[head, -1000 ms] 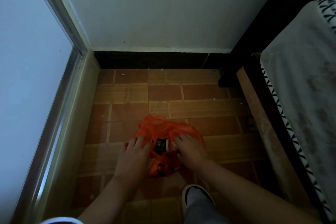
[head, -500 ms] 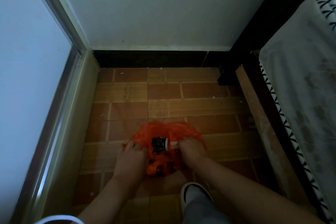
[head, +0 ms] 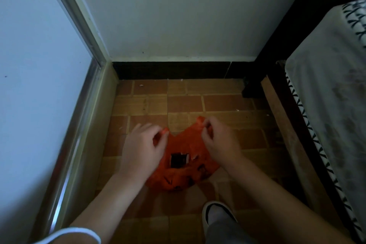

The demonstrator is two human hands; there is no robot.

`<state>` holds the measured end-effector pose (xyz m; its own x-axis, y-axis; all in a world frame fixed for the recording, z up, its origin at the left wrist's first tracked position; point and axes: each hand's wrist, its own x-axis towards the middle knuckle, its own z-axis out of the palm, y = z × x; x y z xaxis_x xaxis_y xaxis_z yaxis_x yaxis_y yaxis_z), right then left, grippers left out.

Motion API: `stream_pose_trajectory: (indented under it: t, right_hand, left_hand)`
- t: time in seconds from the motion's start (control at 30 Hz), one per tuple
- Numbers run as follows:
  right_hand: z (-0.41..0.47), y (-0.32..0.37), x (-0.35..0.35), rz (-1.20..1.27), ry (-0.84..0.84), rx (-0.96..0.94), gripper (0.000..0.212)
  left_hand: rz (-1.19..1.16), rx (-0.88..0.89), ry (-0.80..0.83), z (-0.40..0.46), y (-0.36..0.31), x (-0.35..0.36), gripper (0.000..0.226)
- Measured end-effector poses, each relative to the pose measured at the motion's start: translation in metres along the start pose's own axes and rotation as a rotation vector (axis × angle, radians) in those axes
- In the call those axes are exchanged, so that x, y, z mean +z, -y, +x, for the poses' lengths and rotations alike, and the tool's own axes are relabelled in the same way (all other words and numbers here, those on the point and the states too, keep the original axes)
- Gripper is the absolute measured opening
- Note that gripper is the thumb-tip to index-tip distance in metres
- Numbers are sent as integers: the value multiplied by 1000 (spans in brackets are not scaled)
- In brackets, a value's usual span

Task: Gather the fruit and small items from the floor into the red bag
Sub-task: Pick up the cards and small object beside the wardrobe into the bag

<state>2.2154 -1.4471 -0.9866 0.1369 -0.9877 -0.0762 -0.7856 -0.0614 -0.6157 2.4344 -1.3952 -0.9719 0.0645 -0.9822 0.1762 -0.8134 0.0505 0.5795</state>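
Left side: a metal door frame [head: 65, 164] is running down beside the tiled floor [head: 217, 103]. The left hand [head: 141, 145] is pinching one orange-red handle tip of the red bag [head: 186, 166] between thumb and fingers. The bag is sitting on the floor between the two hands, with a dark boxy item [head: 178, 161] showing at its middle. The right hand [head: 219, 140] is pinching the other handle loop, raised slightly higher. The hands are standing apart, each clamped on its own handle. A shoe [head: 216, 214] is planted just below the bag; a bed edge [head: 324, 125] is lying at far right.

Handling judgement: thin film, soft, light, somewhat slippery, probably tearable under a sharp corner. Handles are looking like the right hold, lifted evenly so the contents are not spilling.

Change from a second ago: both hands were low, pressing at the bag's mouth around the item; now they are lifted up and outward onto the handles, and the bag is drawn taller.
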Motion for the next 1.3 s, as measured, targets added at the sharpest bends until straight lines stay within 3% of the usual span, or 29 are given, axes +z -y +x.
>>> stream_pose_trajectory:
  t: [0.17, 0.37, 0.43, 0.57, 0.73, 0.83, 0.9, 1.0, 1.13, 1.3]
  right_hand:
    - [-6, 37, -45, 302, -133, -146, 10]
    - [-14, 58, -69, 340, -364, -374, 11]
    - [-13, 58, -69, 327, -394, -373, 15]
    - [-8, 50, -61, 316, -256, -188, 17]
    - [-8, 47, -64, 280, -222, -171, 10]
    - [-13, 62, -82, 410, -298, -287, 4]
    - [-11, 69, -87, 447, -307, -311, 2]
    - [-10, 71, -81, 401, -195, -271, 5]
    - [-13, 69, -78, 458, -252, -259, 1]
    - [-9, 67, -74, 412, -231, -244, 4]
  left_hand:
    - [-140, 41, -158, 19, -29, -39, 17]
    - [-156, 115, -308, 31, -47, -74, 13]
    - [-156, 132, -332, 34, -49, -81, 12]
    - [-78, 140, -224, 31, -45, -80, 10]
    - [2, 37, -27, 26, -34, -71, 25]
    - [-114, 121, -193, 30, -47, -85, 7]
    - [-147, 148, -276, 36, -56, -92, 7]
    - [-111, 98, -210, 35, -58, -89, 8]
    - [-122, 152, -232, 32, -57, -87, 7]
    - [-111, 87, -201, 36, -55, -90, 8]
